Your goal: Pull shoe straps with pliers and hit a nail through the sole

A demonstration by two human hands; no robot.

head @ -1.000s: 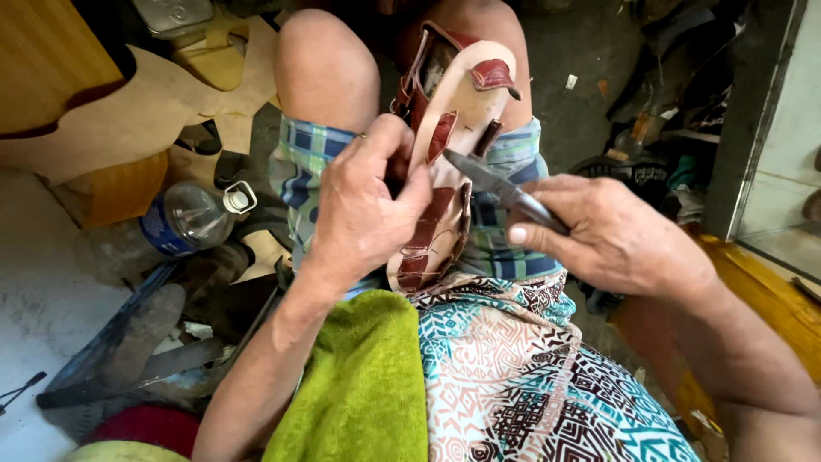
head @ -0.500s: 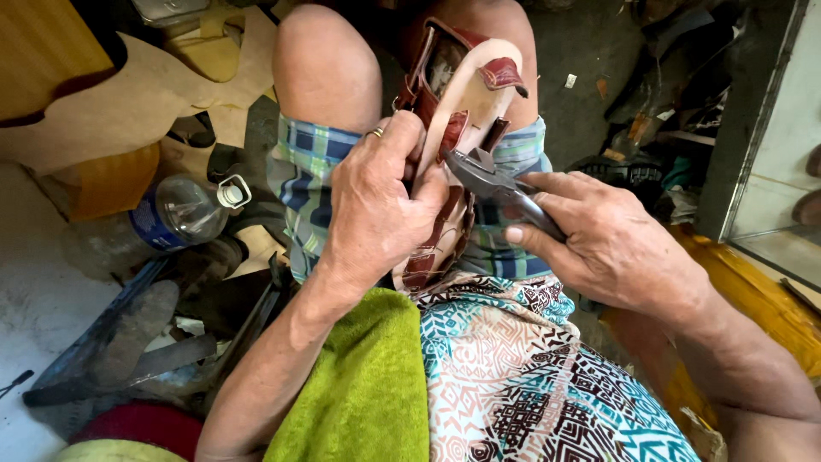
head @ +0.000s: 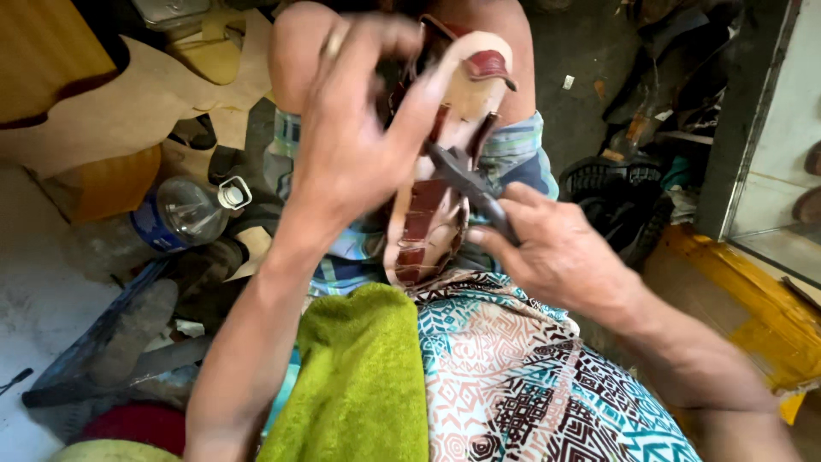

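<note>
Cluttered workshop floor surrounds the seated person: cut leather sheets [head: 103, 94] lie at the far left, a clear plastic bottle [head: 184, 211] with a white cap rests on its side beside them, and dark shoes and soles [head: 629, 201] are heaped at the right against a yellow-painted ledge [head: 735, 291]. A green towel [head: 359, 376] covers the near lap, next to a patterned shirt.

Propped upright on the person's lap, between the bare knees, stands a brown leather sandal [head: 436, 214] with a pale sole and a reddish strap at its far end. The left hand [head: 355, 145] is raised in front of it, fingers half curled and blurred; the thumb seems to press the sole's edge, but whether it truly grips I cannot tell. The right hand [head: 556, 252] is closed round the handles of dark pliers [head: 470, 184], whose nose reaches the sandal's middle, at the straps.

For the pliers work to go cleanly, I'd judge the sandal needs bracing firmly against the thigh, with the left thumb kept clear of the nose and the pull kept short and straight, so the leather isn't torn.
</note>
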